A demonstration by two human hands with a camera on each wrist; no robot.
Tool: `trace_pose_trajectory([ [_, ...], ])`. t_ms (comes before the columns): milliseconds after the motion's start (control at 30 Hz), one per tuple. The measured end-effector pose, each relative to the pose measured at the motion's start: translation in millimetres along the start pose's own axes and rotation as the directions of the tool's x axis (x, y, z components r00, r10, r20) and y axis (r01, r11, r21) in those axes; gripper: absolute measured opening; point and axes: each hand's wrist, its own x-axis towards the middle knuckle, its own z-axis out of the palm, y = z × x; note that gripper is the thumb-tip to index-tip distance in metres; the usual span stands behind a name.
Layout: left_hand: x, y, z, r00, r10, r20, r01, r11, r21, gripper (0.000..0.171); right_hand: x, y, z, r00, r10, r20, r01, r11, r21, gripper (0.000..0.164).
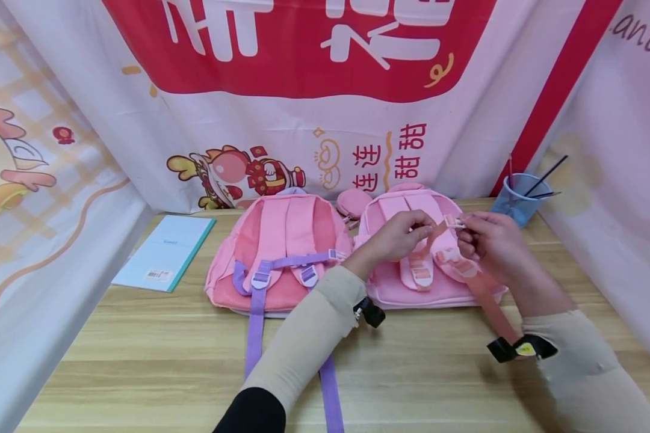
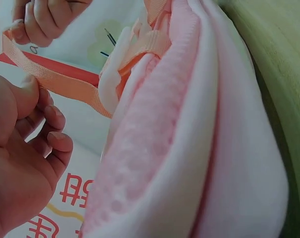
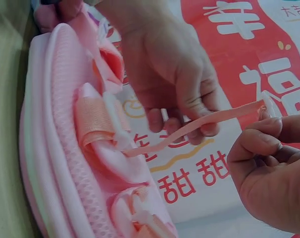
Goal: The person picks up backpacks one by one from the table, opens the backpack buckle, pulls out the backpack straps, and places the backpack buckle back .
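Observation:
A pink backpack [image 1: 379, 282] lies with its shoulder straps facing up. From it rises an orange webbing strap [image 1: 436, 236] ending in a pale plastic buckle [image 1: 452, 222]. My left hand [image 1: 401, 236] pinches the strap between thumb and fingers, partway along, as the left wrist view also shows. At the strap's end my right hand [image 1: 493, 243] pinches the buckle, its other fingers curled. Seen from the right wrist, the strap [image 3: 189, 126] stretches from a white slider on the shoulder strap past the left hand [image 3: 175, 74] to the right hand [image 3: 271, 171].
Left of it lies a second pink backpack [image 1: 300, 225] with purple straps [image 1: 256, 331] trailing forward. A round pink pouch [image 1: 354, 203] sits between them. A light-blue book [image 1: 165, 249] lies at left; a blue pen cup [image 1: 517, 201] stands back right. Printed cloth walls surround the wooden table [image 1: 411, 373].

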Motion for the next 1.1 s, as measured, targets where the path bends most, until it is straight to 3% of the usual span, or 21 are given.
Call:
trace_pose_trajectory([
  [200, -0.5, 0.9, -0.4, 1.0, -0.017, -0.011, 0.018, 0.998, 0.06, 0.015, -4.4, -5.3, -3.1, 1.0, -0.019, 0.011, 0.02, 0.996, -0.086, 0.028],
  [500, 1.3, 3.8, 3.9, 0.999, -0.01, -0.044, 0.018, 0.985, 0.172, 0.013, -5.9, -4.1, -4.0, 0.997, -0.006, 0.076, 0.006, 1.0, 0.002, 0.028],
  [767, -0.9, 4.4, 9.2, 0.996, -0.073, -0.055, 0.08, 0.986, 0.147, 0.015, -3.4, 2.2, -1.7, 0.999, -0.034, 0.016, 0.032, 0.995, 0.092, 0.026],
  [1100, -2.8, 3.7, 11.2, 0.997, -0.051, -0.056, 0.059, 0.988, 0.139, 0.014, -1.4, 5.5, -0.3, 0.998, -0.055, -0.003, 0.055, 0.993, 0.105, 0.025],
])
